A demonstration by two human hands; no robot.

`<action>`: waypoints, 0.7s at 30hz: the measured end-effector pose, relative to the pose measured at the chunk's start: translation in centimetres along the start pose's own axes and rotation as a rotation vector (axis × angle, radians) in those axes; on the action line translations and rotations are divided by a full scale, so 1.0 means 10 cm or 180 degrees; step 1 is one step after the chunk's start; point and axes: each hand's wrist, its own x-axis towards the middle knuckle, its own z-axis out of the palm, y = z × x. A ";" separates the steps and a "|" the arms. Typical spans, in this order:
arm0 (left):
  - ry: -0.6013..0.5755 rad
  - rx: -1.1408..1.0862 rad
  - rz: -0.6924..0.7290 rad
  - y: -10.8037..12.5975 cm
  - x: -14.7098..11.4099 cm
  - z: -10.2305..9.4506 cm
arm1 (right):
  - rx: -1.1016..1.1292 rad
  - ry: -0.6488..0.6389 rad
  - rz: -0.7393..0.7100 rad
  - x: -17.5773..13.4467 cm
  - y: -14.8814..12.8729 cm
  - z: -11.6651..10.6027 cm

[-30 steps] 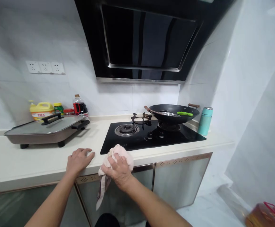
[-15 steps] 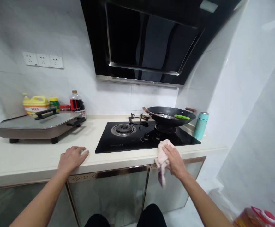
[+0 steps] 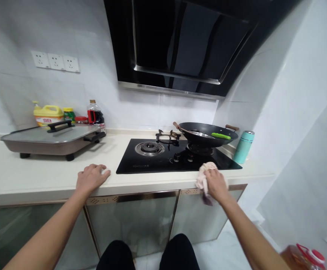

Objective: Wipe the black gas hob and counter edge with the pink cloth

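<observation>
My right hand grips a pale pink cloth at the front edge of the counter, just before the black glass gas hob. Part of the cloth hangs down over the counter edge. To the left of the hob, my left hand rests open on the white countertop, holding nothing. A black wok with wooden handles sits over the hob's right burner, a bright green-handled utensil lying in it. The left burner is bare, and a pan support lies behind it.
A lidded electric griddle stands on the left, with a yellow jug and a dark sauce bottle behind. A turquoise flask is right of the hob. The range hood overhangs. A red-capped container sits low right.
My right hand has moved the cloth to the right along the counter's front edge. My left hand stays on the countertop. The view has shifted slightly.
</observation>
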 end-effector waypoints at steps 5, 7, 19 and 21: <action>-0.0016 0.0013 -0.0018 0.00 -0.01 0.00 | 0.0386 0.0031 -0.0988 0.11 -1.57 -0.09; 0.0012 0.0031 -0.0011 0.00 -0.03 0.01 | 0.0610 0.0079 -0.1421 0.16 -2.14 -0.13; 0.0157 -0.0089 0.0029 -0.05 -0.11 0.02 | 0.1364 0.0511 -0.1986 0.16 -2.04 0.09; 0.0167 -0.0107 0.0018 -0.04 -0.12 0.02 | 0.1246 0.0599 -0.1682 0.11 -1.61 0.18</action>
